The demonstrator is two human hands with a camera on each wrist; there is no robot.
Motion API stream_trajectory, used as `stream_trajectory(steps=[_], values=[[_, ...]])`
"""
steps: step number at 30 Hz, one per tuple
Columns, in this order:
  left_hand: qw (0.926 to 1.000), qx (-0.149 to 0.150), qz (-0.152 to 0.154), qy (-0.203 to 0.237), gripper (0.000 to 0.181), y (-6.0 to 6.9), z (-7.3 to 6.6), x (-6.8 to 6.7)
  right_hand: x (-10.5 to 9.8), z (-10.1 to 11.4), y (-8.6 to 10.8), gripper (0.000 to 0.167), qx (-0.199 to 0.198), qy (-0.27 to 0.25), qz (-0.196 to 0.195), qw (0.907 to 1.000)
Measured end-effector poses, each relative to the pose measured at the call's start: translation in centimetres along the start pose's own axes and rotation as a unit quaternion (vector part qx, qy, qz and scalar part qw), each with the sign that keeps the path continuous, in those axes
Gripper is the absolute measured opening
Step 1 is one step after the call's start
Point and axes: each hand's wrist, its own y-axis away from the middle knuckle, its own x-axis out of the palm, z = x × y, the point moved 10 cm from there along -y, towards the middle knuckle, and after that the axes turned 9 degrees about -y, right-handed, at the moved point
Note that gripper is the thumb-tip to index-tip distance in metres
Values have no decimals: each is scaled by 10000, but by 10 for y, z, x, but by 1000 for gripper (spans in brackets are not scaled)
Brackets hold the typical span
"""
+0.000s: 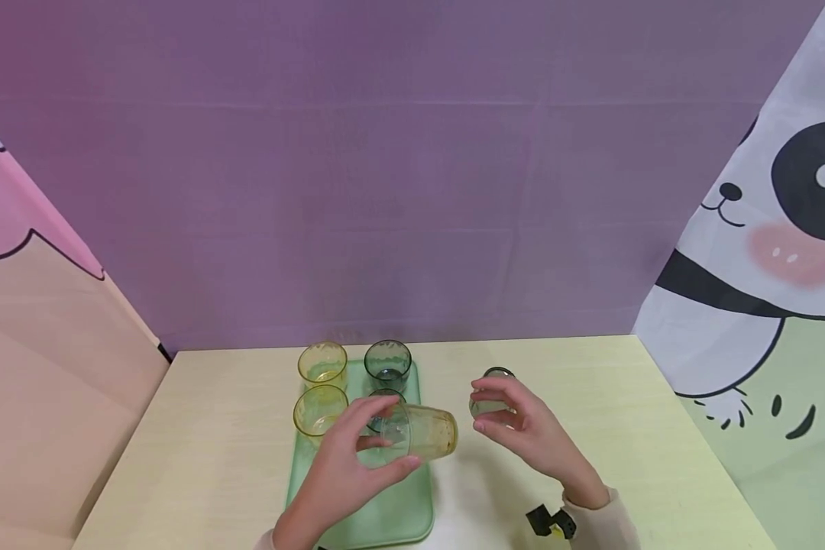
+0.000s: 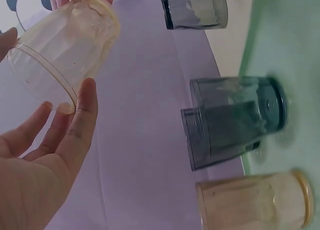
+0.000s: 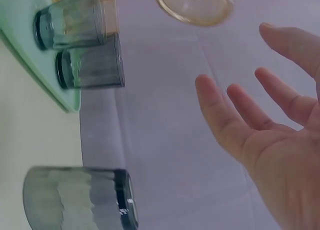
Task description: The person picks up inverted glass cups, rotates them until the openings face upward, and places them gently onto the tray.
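My left hand [image 1: 340, 477] holds a clear yellow drinking glass [image 1: 435, 433] in the air over the right side of the green tray [image 1: 392, 523]. The glass lies tilted on its side, its mouth toward the left palm and its base to the right; thumb and fingers grip it near the rim. Off to the right, my right hand [image 1: 532, 437] has its fingers spread and loosely bent, holding nothing, apart from the yellow glass. Behind it a grey glass [image 3: 75, 197] stands upside down on the table, partly hidden by the fingers in the head view.
On the tray's far half stand two upright yellow glasses [image 1: 321, 412] at left and two dark grey glasses [image 1: 388, 368] at right, the nearer grey one partly covered by the left hand. A purple cloth backdrop [image 1: 357, 191] rises behind the pale table [image 1: 206, 458].
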Motion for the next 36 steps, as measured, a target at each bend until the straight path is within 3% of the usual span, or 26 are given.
stream_trajectory(steps=[7,13,23,30,36], values=[[9962,82,-25,-868,66,4,2,-7,-5,0,1,47,-15,452,41,9990],[9872,1,-24,-1592,66,9,4,-14,-5,3,1,48,-221,1077,67,9939],[9611,-322,31,-2744,66,17,15,-24,-5,12,2,52,-792,2462,76,9660],[9496,-221,-19,-3128,66,19,17,-27,-7,14,3,51,-920,3092,75,9465],[9405,-356,119,-3377,67,21,21,-29,-7,15,3,49,-917,3507,74,9320]])
